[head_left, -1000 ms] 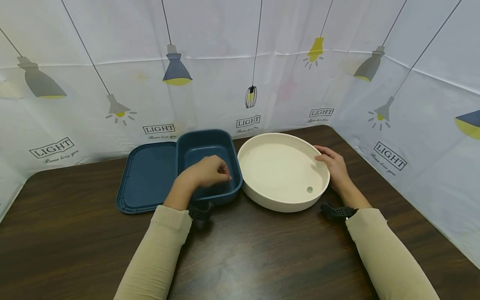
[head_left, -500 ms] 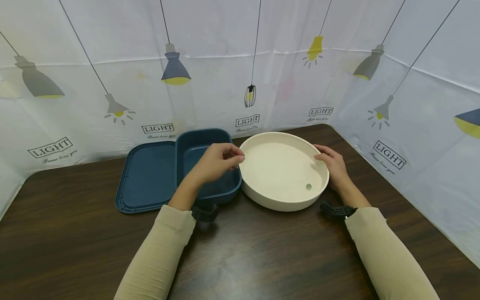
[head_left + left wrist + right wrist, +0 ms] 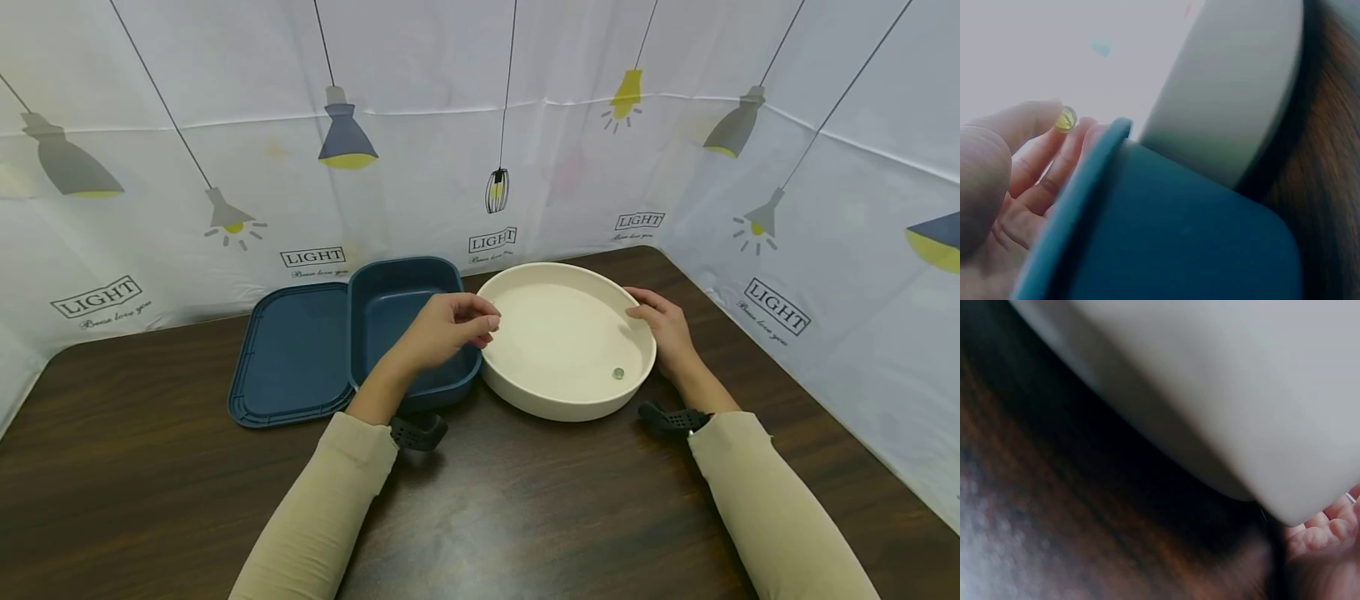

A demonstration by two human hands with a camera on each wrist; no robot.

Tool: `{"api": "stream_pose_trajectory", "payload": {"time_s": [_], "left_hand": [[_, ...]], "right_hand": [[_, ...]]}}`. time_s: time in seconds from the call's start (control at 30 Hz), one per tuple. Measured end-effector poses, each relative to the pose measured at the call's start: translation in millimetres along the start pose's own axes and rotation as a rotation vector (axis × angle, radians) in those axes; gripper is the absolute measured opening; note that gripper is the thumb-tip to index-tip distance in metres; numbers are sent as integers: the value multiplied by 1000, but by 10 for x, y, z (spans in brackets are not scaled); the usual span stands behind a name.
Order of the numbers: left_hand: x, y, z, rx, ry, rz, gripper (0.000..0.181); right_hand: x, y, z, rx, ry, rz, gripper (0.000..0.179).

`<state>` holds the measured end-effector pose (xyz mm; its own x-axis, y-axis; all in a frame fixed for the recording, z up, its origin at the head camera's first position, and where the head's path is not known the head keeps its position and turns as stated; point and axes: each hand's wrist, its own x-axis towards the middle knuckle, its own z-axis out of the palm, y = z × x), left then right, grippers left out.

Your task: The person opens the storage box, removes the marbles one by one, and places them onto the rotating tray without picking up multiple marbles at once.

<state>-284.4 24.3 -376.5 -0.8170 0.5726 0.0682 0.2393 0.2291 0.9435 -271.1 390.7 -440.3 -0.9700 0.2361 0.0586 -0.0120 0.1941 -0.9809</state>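
My left hand (image 3: 450,329) pinches a small yellowish glass marble (image 3: 1066,119) between thumb and fingertips, above the near right rim of the blue box (image 3: 384,287) and the left rim of the cream round tray (image 3: 558,333). Inside that tray, near its front right wall, lies a greenish marble (image 3: 618,373). On the tray's right side, my right hand (image 3: 669,333) grips the rim, thumb over the edge and fingers along the outer wall. In the right wrist view the tray's pale wall covers most of those fingers.
A flat blue lid (image 3: 292,354) lies left of the box, against its side. Box and tray stand close together on the dark wooden table (image 3: 510,517). Behind and to the right hangs a white curtain (image 3: 427,183) printed with lamps.
My left hand has risen out of the blue box and moved right to the cream tray's left rim. The right hand keeps its hold on the tray.
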Motion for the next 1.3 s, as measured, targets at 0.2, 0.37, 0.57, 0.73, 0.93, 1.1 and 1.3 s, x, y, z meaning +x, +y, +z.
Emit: {"api": "stream_pose_trajectory", "payload": {"time_s": [0.2,0.37,0.57,0.73,0.93,1.1,1.3], "left_hand": [[2,-9,39,46,19,-26,22],[7,-18,60,58,31,-27,21],[14,-35,67,98,41,-13,19],[17,-46,65,141,42,3,18],[18,-45,66,144,36,-4,21],[27,-54,69,141,34,-13,19],[25,-38,64,150,39,-15,18]], "right_hand": [[-2,-1,-3,59,-7,-9,47],[-5,-9,-1,65,-8,-7,47],[-9,-7,-2,85,-15,-7,46],[-2,-1,-1,93,-16,-9,46],[-3,-9,7,77,-9,6,46],[-4,-23,11,73,-6,17,47],[12,-23,17,83,3,7,46]]}}
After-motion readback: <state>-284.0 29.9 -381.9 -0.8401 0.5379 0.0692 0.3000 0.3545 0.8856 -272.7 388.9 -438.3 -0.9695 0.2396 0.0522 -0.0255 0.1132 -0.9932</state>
